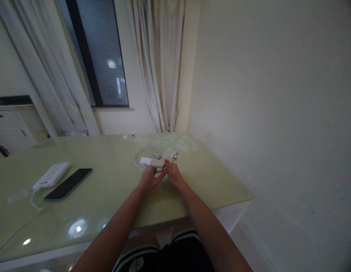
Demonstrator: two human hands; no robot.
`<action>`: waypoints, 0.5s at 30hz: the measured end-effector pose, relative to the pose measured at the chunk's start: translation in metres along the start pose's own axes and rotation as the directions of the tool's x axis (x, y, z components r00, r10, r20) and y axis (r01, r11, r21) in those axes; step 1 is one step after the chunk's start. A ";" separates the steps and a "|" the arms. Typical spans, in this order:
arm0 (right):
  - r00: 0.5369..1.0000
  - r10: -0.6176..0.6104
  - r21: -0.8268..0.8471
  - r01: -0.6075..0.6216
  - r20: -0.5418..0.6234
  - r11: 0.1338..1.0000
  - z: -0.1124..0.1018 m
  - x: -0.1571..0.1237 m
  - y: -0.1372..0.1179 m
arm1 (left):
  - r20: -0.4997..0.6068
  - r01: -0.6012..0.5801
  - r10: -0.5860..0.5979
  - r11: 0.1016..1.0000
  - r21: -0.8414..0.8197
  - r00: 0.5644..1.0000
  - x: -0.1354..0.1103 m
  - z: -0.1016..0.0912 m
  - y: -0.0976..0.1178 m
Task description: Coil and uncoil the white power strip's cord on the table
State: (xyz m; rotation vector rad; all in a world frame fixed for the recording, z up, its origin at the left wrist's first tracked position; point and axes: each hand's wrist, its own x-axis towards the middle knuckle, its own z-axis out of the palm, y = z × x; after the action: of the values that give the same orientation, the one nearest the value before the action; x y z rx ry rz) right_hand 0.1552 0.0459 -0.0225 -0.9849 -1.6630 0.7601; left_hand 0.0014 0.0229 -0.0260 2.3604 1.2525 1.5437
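My left hand [149, 179] is closed around a white, block-shaped power adapter [151, 162], held just over the table. My right hand [173, 173] pinches the adapter's cord [162, 171] close beside the left fingers. Just beyond the right fingertips, a white plug [175, 155] sticks out with its metal pins pointing up and to the right. A thin white cable [135, 156] loops on the tabletop behind and left of the adapter. The fingers hide part of the cord.
The pale green, glossy table [113, 158] carries a white power bank [52, 175] with a cable at the left. Beside it lies a dark phone [69, 184]. A wall [263, 113] stands at the right, and curtains [161, 64] hang behind the table.
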 end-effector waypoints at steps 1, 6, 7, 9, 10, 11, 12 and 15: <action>1.000 0.029 0.021 -0.029 0.009 0.999 0.000 0.000 0.000 | 0.006 -0.022 0.022 0.999 0.036 1.000 -0.001 0.001 0.000; 0.985 0.138 0.150 -0.153 0.106 0.977 0.000 0.001 -0.003 | 0.038 -0.185 0.181 0.975 0.126 0.983 -0.002 0.000 0.000; 0.982 0.147 0.179 -0.166 0.119 0.970 0.000 0.002 -0.004 | 0.036 -0.211 0.208 0.971 0.116 0.977 -0.002 0.000 0.000; 0.977 0.153 0.232 -0.185 0.152 0.955 0.000 0.003 -0.004 | 0.032 -0.260 0.258 0.960 0.099 0.966 -0.002 -0.001 -0.001; 0.973 0.153 0.251 -0.193 0.172 0.949 -0.001 0.004 -0.003 | 0.039 -0.288 0.286 0.952 0.102 0.958 -0.002 -0.001 -0.001; 0.970 0.151 0.262 -0.199 0.191 0.944 -0.001 0.005 -0.002 | 0.056 -0.314 0.309 0.943 0.115 0.949 -0.002 -0.002 -0.002; 0.966 0.151 0.268 -0.204 0.208 0.942 -0.002 0.005 -0.001 | 0.079 -0.334 0.326 0.933 0.136 0.942 -0.002 -0.002 -0.001; 0.963 0.159 0.275 -0.217 0.219 0.937 -0.003 0.007 0.004 | 0.139 -0.360 0.338 0.913 0.193 0.931 -0.002 -0.003 0.001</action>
State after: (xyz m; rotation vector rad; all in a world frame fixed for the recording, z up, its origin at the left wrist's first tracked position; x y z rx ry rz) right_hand 0.1584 0.0540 -0.0223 -0.8848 -1.5704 1.2318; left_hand -0.0007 0.0197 -0.0260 2.8969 1.0669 1.4019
